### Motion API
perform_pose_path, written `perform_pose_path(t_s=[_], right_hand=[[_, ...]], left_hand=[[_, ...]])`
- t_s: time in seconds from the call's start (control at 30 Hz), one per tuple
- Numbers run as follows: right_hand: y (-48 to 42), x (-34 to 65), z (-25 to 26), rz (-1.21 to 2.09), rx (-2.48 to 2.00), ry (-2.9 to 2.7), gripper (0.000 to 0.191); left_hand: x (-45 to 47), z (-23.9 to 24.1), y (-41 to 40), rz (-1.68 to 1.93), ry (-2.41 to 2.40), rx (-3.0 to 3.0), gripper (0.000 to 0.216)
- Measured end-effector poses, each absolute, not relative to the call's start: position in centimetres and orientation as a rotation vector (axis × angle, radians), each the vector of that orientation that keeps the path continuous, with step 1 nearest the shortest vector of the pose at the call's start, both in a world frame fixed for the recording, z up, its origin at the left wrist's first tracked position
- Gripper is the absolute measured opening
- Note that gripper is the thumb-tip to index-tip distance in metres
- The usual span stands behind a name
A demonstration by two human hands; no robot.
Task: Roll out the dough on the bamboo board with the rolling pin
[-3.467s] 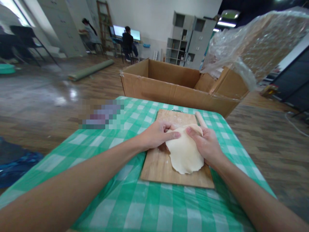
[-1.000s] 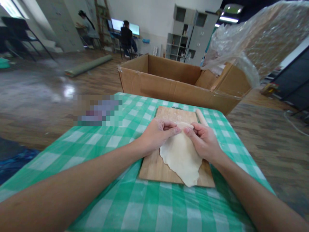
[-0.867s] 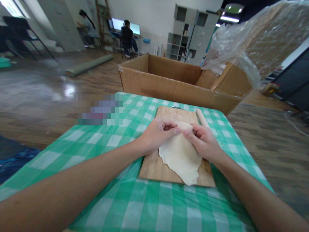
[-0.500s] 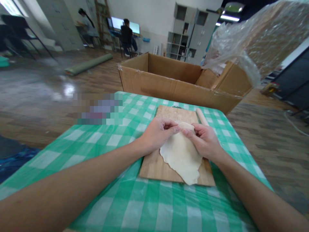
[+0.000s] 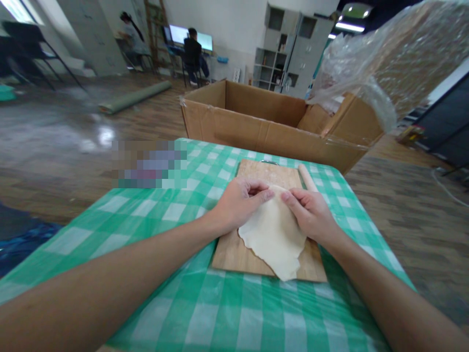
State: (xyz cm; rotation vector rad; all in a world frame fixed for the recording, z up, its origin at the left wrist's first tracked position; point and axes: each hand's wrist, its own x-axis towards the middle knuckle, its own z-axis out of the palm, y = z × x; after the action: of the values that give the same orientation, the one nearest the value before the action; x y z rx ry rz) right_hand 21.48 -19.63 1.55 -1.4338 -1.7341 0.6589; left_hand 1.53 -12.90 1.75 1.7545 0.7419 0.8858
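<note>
The flat dough [image 5: 273,234] is pinched at its far edge by the left hand [image 5: 240,203] and right hand [image 5: 311,215]. It lies on the wooden board [image 5: 234,252]; its near tip reaches the board's near edge, with open checked cloth [image 5: 176,210] to the left.

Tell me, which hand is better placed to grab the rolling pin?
The right hand, probably. The rolling pin lies at the right edge of the cutting board, just beyond that hand's fingers; the left hand would have to cross the dough.
</note>
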Motion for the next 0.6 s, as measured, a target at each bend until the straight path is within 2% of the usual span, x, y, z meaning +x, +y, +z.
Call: perform_pose_path(t_s=[0.43,0.6], right_hand=[[-20.07,21.36,2.12,0.559,-1.473,-1.769,0.05],[-19.99,21.56,1.57,0.673,-1.473,-1.678,0.049]], left_hand=[[1.3,1.85,-12.84,0.847,0.711,1.716,0.02],[1.24,1.55,-12.58,0.818,0.71,1.679,0.015]])
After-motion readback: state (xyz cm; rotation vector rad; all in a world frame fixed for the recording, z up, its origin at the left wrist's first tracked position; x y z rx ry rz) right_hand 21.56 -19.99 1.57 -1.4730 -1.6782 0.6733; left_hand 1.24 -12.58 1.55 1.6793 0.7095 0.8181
